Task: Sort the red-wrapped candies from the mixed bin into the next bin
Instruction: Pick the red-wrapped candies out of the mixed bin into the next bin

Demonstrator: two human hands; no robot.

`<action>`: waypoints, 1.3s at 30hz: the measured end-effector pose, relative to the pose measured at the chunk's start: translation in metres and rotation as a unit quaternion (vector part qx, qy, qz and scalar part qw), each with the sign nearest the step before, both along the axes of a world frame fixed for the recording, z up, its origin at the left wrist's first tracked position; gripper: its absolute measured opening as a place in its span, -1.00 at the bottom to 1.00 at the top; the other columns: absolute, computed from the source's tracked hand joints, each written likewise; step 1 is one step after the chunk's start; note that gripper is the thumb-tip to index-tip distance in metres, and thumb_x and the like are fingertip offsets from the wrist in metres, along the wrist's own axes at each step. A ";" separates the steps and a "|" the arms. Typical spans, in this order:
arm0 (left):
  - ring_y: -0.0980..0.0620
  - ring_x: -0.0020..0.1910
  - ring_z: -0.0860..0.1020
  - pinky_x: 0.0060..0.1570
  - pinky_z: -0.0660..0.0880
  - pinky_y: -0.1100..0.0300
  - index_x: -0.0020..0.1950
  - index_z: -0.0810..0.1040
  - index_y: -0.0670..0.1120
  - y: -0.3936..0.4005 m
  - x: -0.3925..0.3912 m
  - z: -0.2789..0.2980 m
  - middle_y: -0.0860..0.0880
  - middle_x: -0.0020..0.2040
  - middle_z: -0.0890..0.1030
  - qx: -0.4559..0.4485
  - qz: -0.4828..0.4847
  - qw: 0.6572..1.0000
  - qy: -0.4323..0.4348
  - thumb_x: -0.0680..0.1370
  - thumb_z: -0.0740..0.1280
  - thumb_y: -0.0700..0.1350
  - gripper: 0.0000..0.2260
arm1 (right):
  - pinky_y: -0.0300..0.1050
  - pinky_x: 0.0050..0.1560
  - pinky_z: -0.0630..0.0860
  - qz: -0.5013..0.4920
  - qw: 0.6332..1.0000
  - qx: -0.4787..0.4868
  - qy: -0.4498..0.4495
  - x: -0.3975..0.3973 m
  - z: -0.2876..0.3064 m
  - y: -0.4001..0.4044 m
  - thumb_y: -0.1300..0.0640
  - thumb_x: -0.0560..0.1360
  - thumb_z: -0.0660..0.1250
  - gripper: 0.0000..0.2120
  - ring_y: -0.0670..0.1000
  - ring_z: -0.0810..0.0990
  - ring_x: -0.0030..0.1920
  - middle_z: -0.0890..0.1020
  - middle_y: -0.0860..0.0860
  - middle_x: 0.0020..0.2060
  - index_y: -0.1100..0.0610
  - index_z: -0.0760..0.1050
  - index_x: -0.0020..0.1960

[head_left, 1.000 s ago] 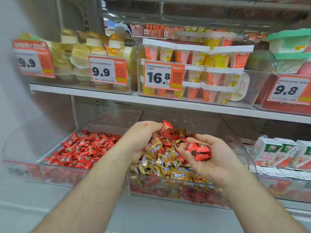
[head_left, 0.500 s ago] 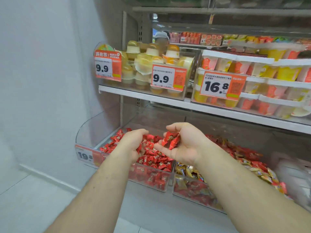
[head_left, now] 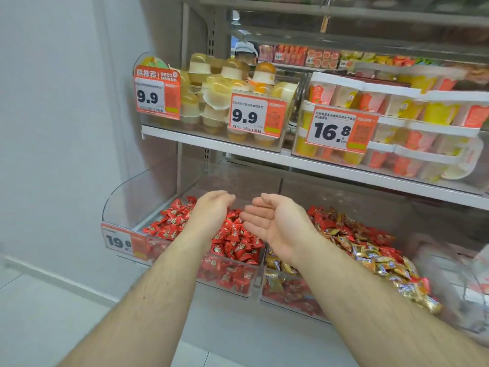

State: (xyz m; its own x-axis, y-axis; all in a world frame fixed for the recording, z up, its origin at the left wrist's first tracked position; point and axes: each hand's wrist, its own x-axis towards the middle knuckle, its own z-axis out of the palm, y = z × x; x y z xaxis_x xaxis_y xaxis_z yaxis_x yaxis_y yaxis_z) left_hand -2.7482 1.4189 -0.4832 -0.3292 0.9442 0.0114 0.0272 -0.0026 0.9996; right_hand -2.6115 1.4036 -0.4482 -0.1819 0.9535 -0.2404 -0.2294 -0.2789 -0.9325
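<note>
Right hand and left hand hover released, empty; red candies lie directly beneath.

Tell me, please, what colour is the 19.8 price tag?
White with an orange-red border, on the price tag; head view.

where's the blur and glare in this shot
Head view: the right edge past the mixed bin smears with motion blur; the clear shelf fronts carry soft reflections; both open hands, left and right, stay sharp; wide-angle bending tilts the shelves.

Sorted bin left of mixed bin, both below shelf of cup trays
</note>
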 end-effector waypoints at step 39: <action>0.02 0.46 0.12 0.39 -0.03 -0.28 0.48 0.20 0.13 -0.001 0.192 -0.044 0.08 0.44 0.28 -0.008 -0.194 0.805 0.561 0.38 0.19 0.42 -0.26 | -0.01 -0.05 0.55 -0.040 0.920 -0.187 -0.341 0.245 -0.048 0.091 -0.41 0.54 0.07 -0.34 0.15 0.66 -0.02 0.71 0.14 -0.01 0.13 0.59 0.16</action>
State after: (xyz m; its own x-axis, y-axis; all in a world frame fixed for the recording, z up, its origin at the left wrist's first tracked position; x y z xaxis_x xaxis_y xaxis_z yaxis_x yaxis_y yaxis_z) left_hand -2.5567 1.4176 -0.5267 0.1994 0.9765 0.0816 0.9126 -0.2154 0.3475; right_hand -2.3665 1.4943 -0.4963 0.2004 0.7847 -0.5866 0.3409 -0.6171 -0.7092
